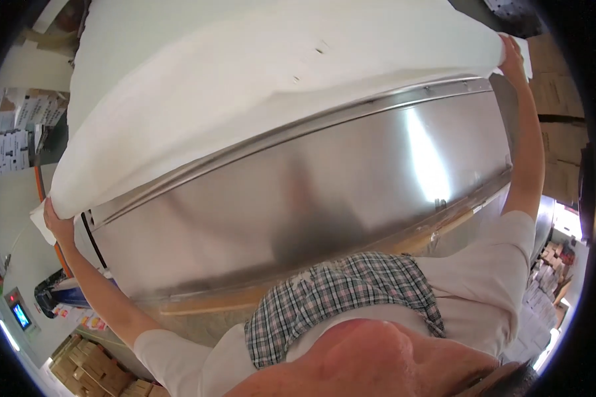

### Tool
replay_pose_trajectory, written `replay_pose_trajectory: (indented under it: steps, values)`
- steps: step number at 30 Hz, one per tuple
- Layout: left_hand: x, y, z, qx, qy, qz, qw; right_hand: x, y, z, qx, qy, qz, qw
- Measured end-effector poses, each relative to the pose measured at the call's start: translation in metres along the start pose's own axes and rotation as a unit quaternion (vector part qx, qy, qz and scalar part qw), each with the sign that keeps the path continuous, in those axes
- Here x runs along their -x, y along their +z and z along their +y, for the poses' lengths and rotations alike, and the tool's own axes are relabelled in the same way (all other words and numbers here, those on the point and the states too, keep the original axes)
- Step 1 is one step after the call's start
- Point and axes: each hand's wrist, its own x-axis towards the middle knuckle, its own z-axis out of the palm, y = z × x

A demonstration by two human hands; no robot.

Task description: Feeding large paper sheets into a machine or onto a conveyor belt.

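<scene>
1. Person nearest, wearing checked cloth.
2. We find left hand and right hand wide apart, each clamped on the white sheet.
3. We see it spread beyond the metal panel.

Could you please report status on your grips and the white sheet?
Left grip, right grip closed on opposite ends of white sheet; sheet spread between them; metal panel along near edge, no snag visible.

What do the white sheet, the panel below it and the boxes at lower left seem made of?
White sheet: probably matte fabric, as it drapes in soft curves, though flexible paper or plastic is possible. Panel: likely satin stainless steel, given its grey sheen and blurred reflections. Boxes: apparently cardboard, dull brown with flat faces.
</scene>
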Motion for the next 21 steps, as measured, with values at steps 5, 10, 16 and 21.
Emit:
replay_pose_trajectory:
  steps: [5,10,16,21]
  values:
    - [0.053,-0.062,0.022,-0.013,0.008,0.004,1.000,0.078,-0.040,0.013,-0.036,-0.006,0.006,0.999]
    - [0.150,-0.085,0.047,-0.027,0.010,-0.052,0.998,0.179,-0.049,-0.021,-0.005,0.050,-0.117,0.992]
    - [0.254,-0.085,0.090,-0.017,-0.062,-0.126,0.990,0.277,-0.053,-0.035,-0.017,0.016,-0.161,0.987]
    - [0.316,-0.078,0.090,-0.031,-0.077,-0.223,0.971,0.332,-0.050,-0.063,-0.022,0.043,-0.264,0.963]
